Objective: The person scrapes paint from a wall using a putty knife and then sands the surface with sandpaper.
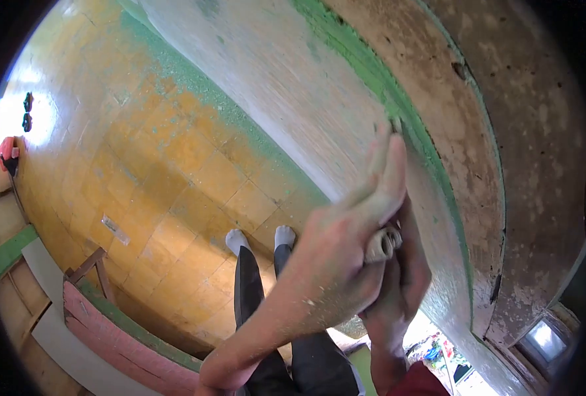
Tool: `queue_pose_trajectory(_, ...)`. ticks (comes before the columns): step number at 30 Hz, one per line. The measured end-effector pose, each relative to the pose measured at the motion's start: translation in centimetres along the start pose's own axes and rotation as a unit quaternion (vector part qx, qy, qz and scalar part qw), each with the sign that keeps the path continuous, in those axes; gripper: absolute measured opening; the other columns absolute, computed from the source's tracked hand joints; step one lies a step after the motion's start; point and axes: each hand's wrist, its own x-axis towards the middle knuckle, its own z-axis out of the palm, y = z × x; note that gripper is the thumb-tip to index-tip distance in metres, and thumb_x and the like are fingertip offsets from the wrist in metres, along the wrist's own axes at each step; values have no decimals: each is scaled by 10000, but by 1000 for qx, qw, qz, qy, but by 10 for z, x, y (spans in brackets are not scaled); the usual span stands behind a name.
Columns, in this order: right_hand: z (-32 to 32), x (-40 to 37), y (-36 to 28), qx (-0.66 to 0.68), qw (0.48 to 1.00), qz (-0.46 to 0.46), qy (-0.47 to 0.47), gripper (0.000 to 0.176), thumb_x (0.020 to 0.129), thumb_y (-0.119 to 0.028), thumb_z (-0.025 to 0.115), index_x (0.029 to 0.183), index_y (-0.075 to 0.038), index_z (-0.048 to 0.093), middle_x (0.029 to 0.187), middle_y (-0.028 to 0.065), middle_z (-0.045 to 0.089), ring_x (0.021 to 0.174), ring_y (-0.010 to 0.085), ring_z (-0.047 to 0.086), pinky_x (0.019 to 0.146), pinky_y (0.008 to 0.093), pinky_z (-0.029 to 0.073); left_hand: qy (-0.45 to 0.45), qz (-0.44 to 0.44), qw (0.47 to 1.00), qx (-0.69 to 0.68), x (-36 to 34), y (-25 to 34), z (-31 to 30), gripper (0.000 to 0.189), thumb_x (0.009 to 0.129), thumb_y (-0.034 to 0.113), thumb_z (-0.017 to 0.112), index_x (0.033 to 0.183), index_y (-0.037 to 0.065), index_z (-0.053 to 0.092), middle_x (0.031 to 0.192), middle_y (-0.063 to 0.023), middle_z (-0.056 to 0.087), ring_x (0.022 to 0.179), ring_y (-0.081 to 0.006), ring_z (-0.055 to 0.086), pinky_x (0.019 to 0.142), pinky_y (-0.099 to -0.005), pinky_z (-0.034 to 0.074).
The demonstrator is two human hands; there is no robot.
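Observation:
My left hand [349,241] is raised before the wall, its fingers stretched upward and their tips near the green-painted ledge [408,129]. My right hand [408,274] comes up against it from the right, partly hidden behind it. Between the two palms sits a small, pale rolled-up sheet [380,245], its open end turned towards me. It appears to rest in the crook of my right hand; the exact grip is partly covered. Pale dust clings to my left hand and forearm.
A white wall [273,72] with worn green paint runs diagonally, with weathered wood [438,105] above. Green flakes [200,89] litter the yellow tiled floor [141,152]. At lower left stand a pink wooden piece [121,336] and pale boards. Sandals [28,112] lie far left.

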Motion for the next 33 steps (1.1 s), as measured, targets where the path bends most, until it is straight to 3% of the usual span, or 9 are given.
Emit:
queue_pose_trajectory(1, 3, -2, 21, -3, 999, -36, -15, 553, 1014, -103, 341, 1527, 77, 242, 1442, 223, 486, 1239, 227, 547, 1016, 332, 435, 0, -2, 1000, -1, -1, -2, -1, 948, 615, -168, 437, 1534, 26, 308, 1582, -191, 296, 1449, -339, 307, 1181, -372, 266)
queue_pose_trajectory(4, 5, -9, 17, 108, 990, -87, -11, 545, 1019, -97, 335, 1528, 73, 242, 1477, 228, 447, 1379, 251, 414, 1135, 380, 310, -21, 33, 999, 32, -1, 1, -7, 930, 610, -166, 423, 1518, 18, 341, 1577, -195, 295, 1449, -324, 303, 1197, -378, 237)
queue_pose_trajectory(5, 4, -11, 20, 51, 995, -79, 18, 549, 1024, -109, 351, 1539, 48, 242, 1433, 212, 495, 1125, 214, 614, 951, 326, 481, -23, 20, 999, 44, 1, 6, -7, 925, 608, -166, 413, 1512, 14, 349, 1575, -195, 297, 1450, -319, 301, 1204, -383, 221)
queue_pose_trajectory(6, 5, -11, 15, 52, 996, -75, 22, 549, 1024, -109, 351, 1539, 48, 242, 1433, 212, 495, 1125, 214, 614, 951, 326, 481, -31, 4, 998, 53, 0, 9, -5, 920, 605, -165, 403, 1507, 11, 356, 1574, -196, 300, 1450, -314, 298, 1210, -387, 204)
queue_pose_trajectory(8, 9, -6, 1, 53, 998, 26, -34, 556, 1026, -116, 345, 1550, 27, 226, 1335, 189, 569, 738, 112, 618, 638, 243, 501, -19, 20, 999, 27, 2, -1, -10, 909, 613, -161, 411, 1505, 7, 358, 1575, -196, 292, 1453, -322, 290, 1213, -389, 200)
queue_pose_trajectory(9, 15, -8, 9, 88, 996, 3, -5, 556, 1020, -100, 341, 1554, 8, 231, 1216, 147, 626, 535, 26, 448, 460, 200, 355, -24, 22, 999, 18, 2, 0, -12, 901, 616, -161, 412, 1501, 6, 370, 1573, -197, 301, 1454, -324, 288, 1211, -386, 200)
queue_pose_trajectory(16, 24, -4, -6, 44, 998, -8, 36, 543, 1021, -77, 328, 1551, 3, 246, 1031, 80, 651, 547, 21, 448, 472, 199, 335, -8, 4, 1000, 1, 3, 4, -18, 889, 637, -148, 419, 1506, 30, 382, 1568, -214, 320, 1461, -340, 281, 1194, -374, 222)
queue_pose_trajectory(30, 26, -11, 1, 88, 996, 12, 29, 561, 1015, -108, 387, 1544, 18, 253, 1150, 105, 653, 558, 8, 458, 472, 185, 349, -78, 15, 997, -5, 12, 2, -35, 906, 651, -187, 396, 1524, 50, 331, 1584, -198, 263, 1462, -327, 267, 1221, -384, 172)
queue_pose_trajectory(33, 24, -19, 2, 85, 993, 25, 82, 560, 1006, -100, 366, 1544, 15, 258, 1143, 105, 639, 593, 8, 475, 479, 164, 339, -64, 52, 996, 43, 2, 2, -15, 892, 664, -171, 456, 1522, 18, 300, 1545, -255, 302, 1421, -390, 314, 1150, -415, 301)
